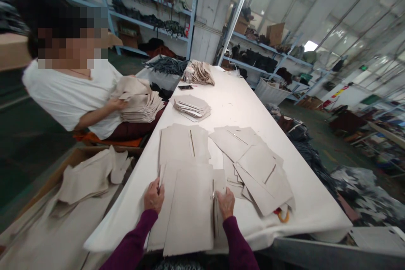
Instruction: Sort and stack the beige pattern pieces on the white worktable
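A stack of beige cut fabric pieces (190,206) lies at the near edge of a long white table (240,105). My left hand (154,197) grips the stack's left side, fingers curled over the edge. My right hand (225,203) pinches the stack's right edge near a dark slit. Both arms wear purple sleeves. More beige pieces lie just beyond (183,143) and fanned out to the right (256,168).
A person in a white top (76,97) sits at the left, holding a pile of the same pieces (142,105). Another small pile (192,106) and a phone (185,87) lie farther up the table. A cardboard box with pieces (88,177) stands at the left. Blue shelves line the back.
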`<state>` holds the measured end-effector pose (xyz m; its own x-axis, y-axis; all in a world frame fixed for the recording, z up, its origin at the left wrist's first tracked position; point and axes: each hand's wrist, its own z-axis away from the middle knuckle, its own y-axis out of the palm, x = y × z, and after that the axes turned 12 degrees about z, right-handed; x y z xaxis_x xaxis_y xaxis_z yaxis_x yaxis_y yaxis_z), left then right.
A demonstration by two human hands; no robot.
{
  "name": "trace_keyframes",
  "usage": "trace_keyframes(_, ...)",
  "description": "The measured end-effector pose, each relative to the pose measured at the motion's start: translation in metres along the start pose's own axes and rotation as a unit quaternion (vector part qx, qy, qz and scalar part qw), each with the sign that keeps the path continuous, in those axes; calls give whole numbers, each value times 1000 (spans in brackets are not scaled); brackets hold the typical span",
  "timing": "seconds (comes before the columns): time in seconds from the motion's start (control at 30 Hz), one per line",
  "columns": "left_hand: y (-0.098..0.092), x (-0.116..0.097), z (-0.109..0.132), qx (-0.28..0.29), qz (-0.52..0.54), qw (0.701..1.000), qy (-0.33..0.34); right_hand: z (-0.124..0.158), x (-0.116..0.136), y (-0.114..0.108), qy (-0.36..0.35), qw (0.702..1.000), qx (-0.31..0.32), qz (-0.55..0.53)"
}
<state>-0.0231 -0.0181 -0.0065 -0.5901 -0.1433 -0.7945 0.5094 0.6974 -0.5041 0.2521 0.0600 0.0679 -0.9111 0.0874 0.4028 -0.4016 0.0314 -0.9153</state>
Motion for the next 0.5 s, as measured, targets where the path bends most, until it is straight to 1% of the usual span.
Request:
trace_keyframes(0.13, 2, 5, 0, -1, 3, 1000, 9, -3, 26, 11, -45, 997, 14, -59)
trace_keyframes(0.27, 3, 10, 1, -7, 2, 1000, 22, -9, 45, 26, -41, 995, 25, -90)
trace_keyframes(0.37, 3, 10, 1, -4, 0, 1000, 19, -16, 50, 32, -31, 995, 27, -95)
trace_keyframes(0.5, 0, 6, 0, 16, 0, 1000, 8, -21, 48, 34, -32, 996, 26, -78)
